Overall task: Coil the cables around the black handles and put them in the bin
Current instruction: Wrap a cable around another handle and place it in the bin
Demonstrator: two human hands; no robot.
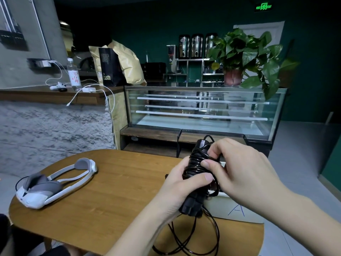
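Observation:
My left hand (177,183) grips a bundle of black handles (193,202) held upright above the wooden table (110,191), with my thumb pressed across the coils. A thin black cable (195,163) is wound several turns around the handles. My right hand (239,169) pinches the cable near the top of the bundle. The loose part of the cable (186,244) hangs below the handles and lies in loops on the table's near edge. A white bin (238,211) marked with a blue letter A stands on the table just right of and behind the handles, partly hidden by my right hand.
A white and grey headset (53,183) lies on the left of the table. Behind the table stand a glass display case (203,111) and a rough grey counter wall (55,126). Grey floor shows to the right of the table.

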